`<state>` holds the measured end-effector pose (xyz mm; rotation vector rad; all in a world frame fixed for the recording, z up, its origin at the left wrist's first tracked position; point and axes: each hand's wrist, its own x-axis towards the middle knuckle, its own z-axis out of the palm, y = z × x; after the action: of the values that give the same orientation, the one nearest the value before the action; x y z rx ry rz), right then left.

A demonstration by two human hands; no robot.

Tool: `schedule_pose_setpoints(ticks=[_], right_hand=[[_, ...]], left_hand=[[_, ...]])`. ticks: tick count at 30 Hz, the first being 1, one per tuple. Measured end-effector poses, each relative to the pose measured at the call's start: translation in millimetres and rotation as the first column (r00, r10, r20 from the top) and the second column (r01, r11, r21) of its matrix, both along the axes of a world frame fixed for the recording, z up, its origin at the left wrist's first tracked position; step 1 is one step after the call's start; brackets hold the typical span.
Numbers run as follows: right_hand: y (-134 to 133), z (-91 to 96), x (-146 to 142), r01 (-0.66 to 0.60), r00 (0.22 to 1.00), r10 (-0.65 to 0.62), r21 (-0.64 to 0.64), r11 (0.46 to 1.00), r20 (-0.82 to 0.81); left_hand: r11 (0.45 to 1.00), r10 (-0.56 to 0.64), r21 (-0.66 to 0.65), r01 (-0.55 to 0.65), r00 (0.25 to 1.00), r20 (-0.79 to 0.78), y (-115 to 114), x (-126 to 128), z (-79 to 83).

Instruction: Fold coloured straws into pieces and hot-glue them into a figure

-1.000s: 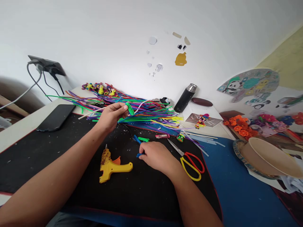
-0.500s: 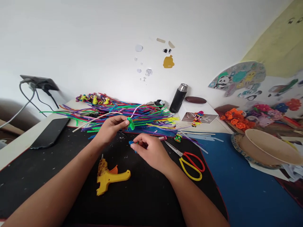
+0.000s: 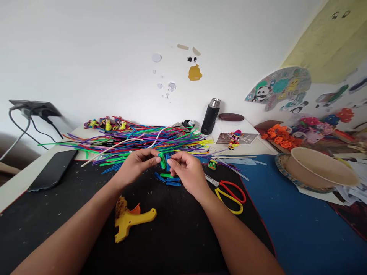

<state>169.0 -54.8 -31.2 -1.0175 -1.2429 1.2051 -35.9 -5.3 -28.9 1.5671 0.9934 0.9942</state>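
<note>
My left hand [image 3: 140, 165] pinches a short green piece of folded pipe cleaner [image 3: 163, 162] between thumb and fingertips. Facing it, my right hand [image 3: 189, 172] grips a small blue piece of folded pipe cleaner [image 3: 168, 163]. The two pieces are held upright side by side, very close; whether they touch I cannot tell. Just below on the black mat lie several short blue pieces [image 3: 173, 184] and a green one [image 3: 166, 175]. A white pipe cleaner [image 3: 160, 134] curves up behind my left fingers; its lower end is hidden.
A yellow glue gun [image 3: 129, 221] lies left of centre, scissors [image 3: 229, 193] on the right. Loose pipe cleaners [image 3: 134, 141] spread along the back. A phone [image 3: 53, 170], black flask [image 3: 210, 116], small green figure [image 3: 212, 164] and beige bowl [image 3: 321, 168] stand around.
My hands have come together, the right one moving up with the blue piece beside the green one. Blue and green pieces on the mat now show below them. The view has shifted slightly right.
</note>
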Motion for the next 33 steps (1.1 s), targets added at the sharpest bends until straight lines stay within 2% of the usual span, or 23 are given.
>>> schedule_pose_setpoints(ticks=[14,33], right_hand=[[-2.7,0.5,-0.7,0.037,0.994,-0.04,0.034,0.999,0.1],[-0.9,-4.5,0.9,0.056,0.967,-0.076,0.091,0.994,0.244]], left_hand=[[0.997,-0.03,0.075,0.032,0.999,-0.02,-3.1,2.2,0.3],[0.995,-0.031,0.096,0.034,0.999,-0.035,-4.9,5.0,2.2]])
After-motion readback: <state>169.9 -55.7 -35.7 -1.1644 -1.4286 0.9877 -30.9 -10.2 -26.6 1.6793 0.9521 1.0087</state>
